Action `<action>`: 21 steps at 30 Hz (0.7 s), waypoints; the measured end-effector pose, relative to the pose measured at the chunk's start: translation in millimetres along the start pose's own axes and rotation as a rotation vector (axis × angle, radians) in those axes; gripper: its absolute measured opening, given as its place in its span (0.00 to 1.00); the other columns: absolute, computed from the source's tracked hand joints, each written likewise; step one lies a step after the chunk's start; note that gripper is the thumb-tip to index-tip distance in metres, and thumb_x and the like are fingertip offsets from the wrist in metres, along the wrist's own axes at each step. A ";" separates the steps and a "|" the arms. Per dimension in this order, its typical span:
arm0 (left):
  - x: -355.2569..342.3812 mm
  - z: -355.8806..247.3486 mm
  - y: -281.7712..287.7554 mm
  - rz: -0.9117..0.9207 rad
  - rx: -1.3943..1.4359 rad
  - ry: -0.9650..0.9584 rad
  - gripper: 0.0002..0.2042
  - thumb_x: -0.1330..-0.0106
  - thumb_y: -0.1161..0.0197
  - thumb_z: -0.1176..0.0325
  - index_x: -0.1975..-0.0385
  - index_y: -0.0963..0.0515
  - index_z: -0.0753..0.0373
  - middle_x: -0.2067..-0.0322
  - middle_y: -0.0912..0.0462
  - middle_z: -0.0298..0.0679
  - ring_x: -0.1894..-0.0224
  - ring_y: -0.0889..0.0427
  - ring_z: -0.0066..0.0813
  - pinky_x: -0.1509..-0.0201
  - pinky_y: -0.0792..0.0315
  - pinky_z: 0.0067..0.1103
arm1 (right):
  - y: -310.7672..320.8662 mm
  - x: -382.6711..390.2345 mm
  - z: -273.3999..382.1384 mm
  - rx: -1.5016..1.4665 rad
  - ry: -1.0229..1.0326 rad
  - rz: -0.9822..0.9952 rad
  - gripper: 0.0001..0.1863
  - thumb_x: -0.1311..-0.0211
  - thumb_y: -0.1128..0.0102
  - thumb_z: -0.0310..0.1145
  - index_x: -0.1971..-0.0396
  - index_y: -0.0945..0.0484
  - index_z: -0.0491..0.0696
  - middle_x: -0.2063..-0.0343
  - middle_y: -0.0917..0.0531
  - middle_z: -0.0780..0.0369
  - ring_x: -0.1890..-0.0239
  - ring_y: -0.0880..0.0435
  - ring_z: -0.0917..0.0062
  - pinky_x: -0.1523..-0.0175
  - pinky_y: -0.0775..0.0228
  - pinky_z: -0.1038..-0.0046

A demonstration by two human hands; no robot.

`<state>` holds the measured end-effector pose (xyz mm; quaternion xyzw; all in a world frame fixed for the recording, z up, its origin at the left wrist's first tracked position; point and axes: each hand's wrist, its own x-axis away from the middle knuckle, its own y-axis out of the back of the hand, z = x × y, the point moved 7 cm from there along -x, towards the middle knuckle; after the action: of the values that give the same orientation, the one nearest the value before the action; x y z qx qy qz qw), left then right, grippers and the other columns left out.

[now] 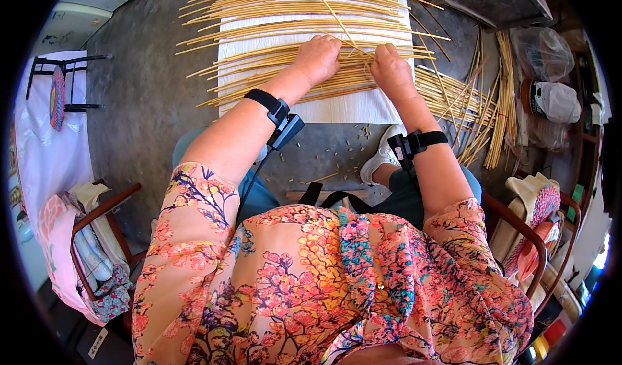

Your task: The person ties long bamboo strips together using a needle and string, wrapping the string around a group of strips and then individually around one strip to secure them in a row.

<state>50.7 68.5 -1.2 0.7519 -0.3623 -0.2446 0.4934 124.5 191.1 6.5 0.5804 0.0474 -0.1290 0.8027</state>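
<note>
Rows of thin yellow stalks, reed- or straw-like, lie crosswise on a white cloth-covered table. My left hand is closed over the nearer rows, its fingertips among the stalks and partly hidden. Close by on its right, my right hand is closed in a pinch at the end of one stalk that slants across the others from the far side. Between the two hands the stalks cross, and the exact grip is too small to make out. Each forearm wears a black strap with a small device.
More loose stalks spread over the floor at the right, beside an upright bundle. Short cut pieces litter the floor below the table. Chair arms flank me. Bagged goods fill a shelf at far right.
</note>
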 end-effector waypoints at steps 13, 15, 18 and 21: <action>0.8 2.7 -3.9 -0.062 0.041 -0.039 0.03 0.49 0.44 0.72 0.74 0.25 0.60 0.69 0.21 0.39 0.61 0.24 0.41 0.59 0.29 0.32 | -2.1 -21.0 5.0 -0.241 -0.039 0.068 0.09 0.55 0.40 0.36 0.82 0.25 0.46 0.75 0.20 0.59 0.66 0.24 0.59 0.60 0.31 0.62; 2.3 5.5 -4.5 -0.051 0.030 -0.022 0.03 0.49 0.44 0.73 0.74 0.25 0.60 0.69 0.21 0.39 0.61 0.24 0.41 0.59 0.29 0.32 | -7.0 -30.4 8.6 -0.232 -0.107 0.107 0.08 0.54 0.41 0.36 0.81 0.25 0.47 0.75 0.20 0.59 0.64 0.24 0.60 0.59 0.32 0.61; 0.5 3.8 -3.3 -0.050 0.033 -0.006 0.03 0.49 0.44 0.74 0.76 0.24 0.61 0.70 0.21 0.41 0.62 0.24 0.42 0.60 0.28 0.33 | -17.4 -39.2 17.9 -0.153 -0.141 0.134 0.05 0.54 0.43 0.34 0.79 0.25 0.48 0.74 0.20 0.59 0.62 0.24 0.62 0.59 0.32 0.60; -1.2 4.2 -2.2 -0.052 0.070 0.005 0.02 0.50 0.44 0.74 0.79 0.24 0.62 0.72 0.21 0.43 0.64 0.23 0.44 0.62 0.28 0.35 | -24.2 -46.1 25.4 -0.014 -0.082 0.097 0.04 0.54 0.44 0.32 0.77 0.25 0.48 0.72 0.20 0.59 0.62 0.23 0.63 0.60 0.33 0.60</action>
<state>47.6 67.6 -4.8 0.7784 -0.3499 -0.2427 0.4613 71.9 167.0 2.9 0.5707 -0.0127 -0.1134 0.8132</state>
